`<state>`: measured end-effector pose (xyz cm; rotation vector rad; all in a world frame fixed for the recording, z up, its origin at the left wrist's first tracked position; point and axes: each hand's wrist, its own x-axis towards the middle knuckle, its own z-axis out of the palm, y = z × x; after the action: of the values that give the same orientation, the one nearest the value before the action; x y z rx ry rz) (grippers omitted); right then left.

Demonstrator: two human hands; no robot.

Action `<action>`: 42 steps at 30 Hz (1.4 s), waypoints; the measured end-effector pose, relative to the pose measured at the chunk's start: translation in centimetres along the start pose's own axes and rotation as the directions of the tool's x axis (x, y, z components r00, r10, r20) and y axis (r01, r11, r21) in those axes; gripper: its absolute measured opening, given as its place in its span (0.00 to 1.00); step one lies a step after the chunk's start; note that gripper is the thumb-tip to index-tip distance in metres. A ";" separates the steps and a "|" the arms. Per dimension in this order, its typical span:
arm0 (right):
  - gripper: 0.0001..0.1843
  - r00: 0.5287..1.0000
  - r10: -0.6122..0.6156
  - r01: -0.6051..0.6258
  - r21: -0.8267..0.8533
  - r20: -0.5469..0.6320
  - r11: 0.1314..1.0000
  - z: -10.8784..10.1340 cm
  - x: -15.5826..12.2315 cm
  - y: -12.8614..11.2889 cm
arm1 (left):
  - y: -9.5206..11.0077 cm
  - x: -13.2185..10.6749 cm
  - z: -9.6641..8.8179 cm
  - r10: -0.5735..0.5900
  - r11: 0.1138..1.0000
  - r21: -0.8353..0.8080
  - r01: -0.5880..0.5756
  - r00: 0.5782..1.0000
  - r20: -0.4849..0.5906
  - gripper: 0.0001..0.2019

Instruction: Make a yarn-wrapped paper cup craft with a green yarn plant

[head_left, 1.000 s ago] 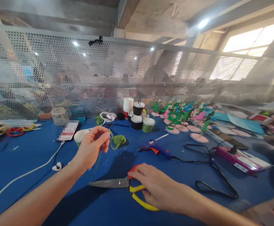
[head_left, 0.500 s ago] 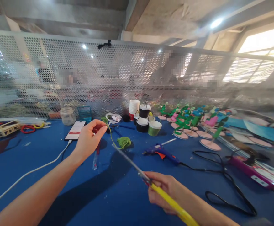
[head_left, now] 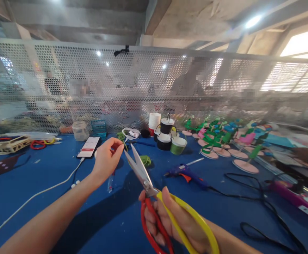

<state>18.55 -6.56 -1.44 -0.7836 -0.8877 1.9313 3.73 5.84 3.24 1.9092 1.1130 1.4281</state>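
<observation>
**Open blades right beside my fingertips**

My left hand (head_left: 108, 158) had thumb and forefinger pinched together on a thin green yarn strand (head_left: 125, 147); my right hand (head_left: 184, 222) was wrapped round the handles of large metal scissors (head_left: 148, 188) with 1 red loop and 1 yellow. The 2 blades stood apart, their points just beside my left fingertips, raised above the blue tabletop (head_left: 117, 215). The main danger, I judged, was nicking my own skin, had the blades closed while my pinch sat that near. A slack strand could also have slipped off the tips or folded between them. I could not tell whether it lay between the blades. Beyond them sat a loose green yarn ball (head_left: 145, 161), which a low tip might have snagged.
</observation>
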 end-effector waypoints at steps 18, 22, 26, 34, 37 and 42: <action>0.24 0.983 -0.039 0.034 -0.032 -0.177 0.999 0.7 1.4 -0.5 | 0.4 -2.3 1.8 0.055 0.998 0.028 -0.061 0.985 0.166 0.03; 0.24 0.977 -0.063 0.050 -0.066 -0.203 0.997 0.7 1.3 -0.4 | 0.7 -2.5 2.0 -0.029 0.999 -0.019 0.034 0.976 0.214 0.03; 0.23 0.977 -0.075 0.060 -0.081 -0.198 0.995 0.5 1.4 -0.3 | 1.0 -2.5 2.0 -0.072 0.995 -0.053 0.087 0.968 0.241 0.04; 0.24 0.970 -0.015 -0.017 -0.131 -0.242 0.991 0.4 1.2 -0.4 | 0.6 -2.3 1.9 -0.124 0.983 -0.099 0.156 0.954 0.271 0.05; 0.23 0.957 0.004 -0.116 -0.371 -0.290 0.921 -0.1 0.9 -0.8 | 0.7 -1.8 1.5 -0.134 0.970 -0.162 0.181 0.956 0.260 0.05; 0.15 0.883 -0.351 -0.201 -0.927 -0.311 0.315 -1.5 0.1 -2.4 | 1.7 -1.1 0.5 -0.186 0.905 -0.323 0.277 0.941 0.284 0.06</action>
<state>20.75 -5.06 -0.36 -1.7701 -1.7267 0.8016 4.58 4.07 3.82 1.5816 0.8585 1.1327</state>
